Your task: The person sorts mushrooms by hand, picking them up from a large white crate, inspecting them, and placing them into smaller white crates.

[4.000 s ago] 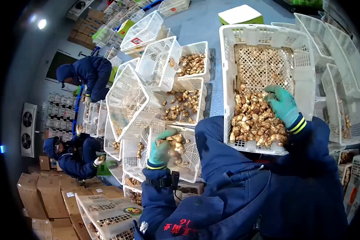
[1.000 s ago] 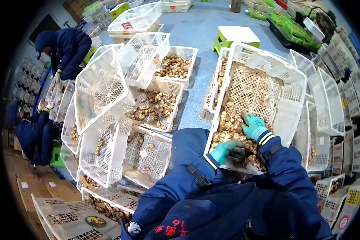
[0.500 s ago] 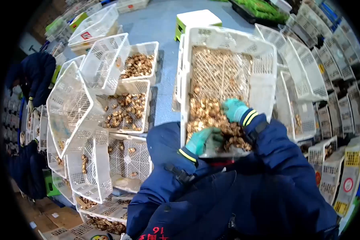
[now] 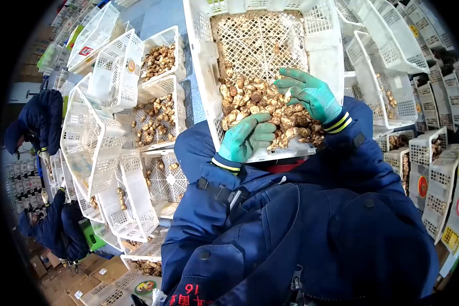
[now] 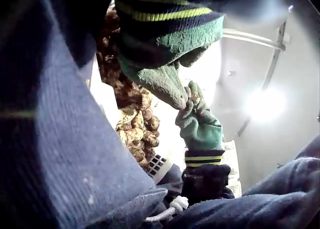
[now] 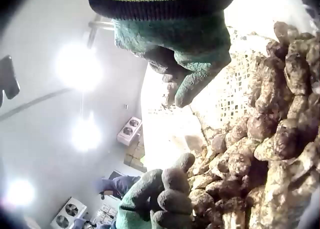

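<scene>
A white plastic crate (image 4: 199,66) sits at the person's lap in the head view, with brown-and-white mushrooms (image 4: 247,97) heaped in its near half. My right hand (image 4: 313,97), in a green glove, is over the right side of the heap. In the right wrist view its thumb and fingers pinch a small pale mushroom (image 6: 170,91). My left hand (image 4: 246,137), gloved too, is at the heap's near left side, its fingers loosely bent. No mushroom shows in it, though its palm is partly hidden. The right wrist view shows its bent fingers (image 6: 172,199) beside the heap.
To the left stand several white crates (image 4: 160,109) with mushrooms, some tilted over others. More crates (image 4: 380,97) line the right. Two people in dark blue work at the far left, one bending (image 4: 38,120), one lower (image 4: 56,224). Cardboard boxes (image 4: 81,285) lie at lower left.
Four seconds ago my left hand held mushrooms over a left crate; it has since come to the lap crate. My right hand has risen from the heap with a small mushroom. The head view has shifted.
</scene>
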`<state>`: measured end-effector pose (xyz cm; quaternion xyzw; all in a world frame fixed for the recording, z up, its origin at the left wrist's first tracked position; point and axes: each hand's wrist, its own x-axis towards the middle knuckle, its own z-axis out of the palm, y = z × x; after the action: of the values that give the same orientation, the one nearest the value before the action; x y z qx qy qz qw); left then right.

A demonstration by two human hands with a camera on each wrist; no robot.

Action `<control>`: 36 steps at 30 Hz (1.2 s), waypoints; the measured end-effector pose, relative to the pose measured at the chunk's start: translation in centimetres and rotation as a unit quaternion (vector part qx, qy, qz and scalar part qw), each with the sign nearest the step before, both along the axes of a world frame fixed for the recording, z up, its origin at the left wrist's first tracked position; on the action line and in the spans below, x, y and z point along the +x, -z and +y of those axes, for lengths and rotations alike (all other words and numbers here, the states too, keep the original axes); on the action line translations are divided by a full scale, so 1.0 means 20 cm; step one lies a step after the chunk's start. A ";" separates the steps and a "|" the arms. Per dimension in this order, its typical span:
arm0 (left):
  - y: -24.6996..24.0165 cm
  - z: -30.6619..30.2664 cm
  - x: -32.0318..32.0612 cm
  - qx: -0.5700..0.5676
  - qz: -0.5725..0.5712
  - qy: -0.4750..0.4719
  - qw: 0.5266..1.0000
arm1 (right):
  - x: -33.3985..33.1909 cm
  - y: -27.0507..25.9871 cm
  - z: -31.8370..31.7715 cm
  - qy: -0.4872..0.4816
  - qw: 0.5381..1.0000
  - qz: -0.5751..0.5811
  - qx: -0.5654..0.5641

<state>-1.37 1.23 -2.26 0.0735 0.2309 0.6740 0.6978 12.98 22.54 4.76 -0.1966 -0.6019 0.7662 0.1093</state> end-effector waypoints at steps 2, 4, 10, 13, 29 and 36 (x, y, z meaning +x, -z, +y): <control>-0.05 0.01 0.03 0.009 -0.021 0.008 1.000 | -0.01 0.00 -0.05 -0.019 1.000 0.004 -0.011; -0.05 0.02 0.08 0.015 0.023 0.020 0.999 | -0.05 0.12 -0.17 -0.083 0.989 0.059 0.112; 0.00 -0.01 0.06 0.030 0.012 0.036 0.999 | -0.01 0.09 -0.01 0.028 0.978 0.014 0.206; -0.01 -0.03 0.05 0.030 0.034 0.051 0.998 | -0.05 0.10 0.11 0.027 0.932 -0.174 0.317; -0.04 -0.10 0.00 -0.066 0.039 -0.057 0.995 | -0.32 0.27 0.04 -0.024 0.912 -0.252 0.322; -0.15 -0.01 0.04 -0.063 -0.082 -0.071 0.992 | -0.17 0.00 -0.17 -0.062 0.814 0.122 0.565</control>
<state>-0.64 1.12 0.73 -0.0429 0.2193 0.7094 0.6684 9.66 19.24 4.76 0.0323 -0.9214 0.3144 0.2262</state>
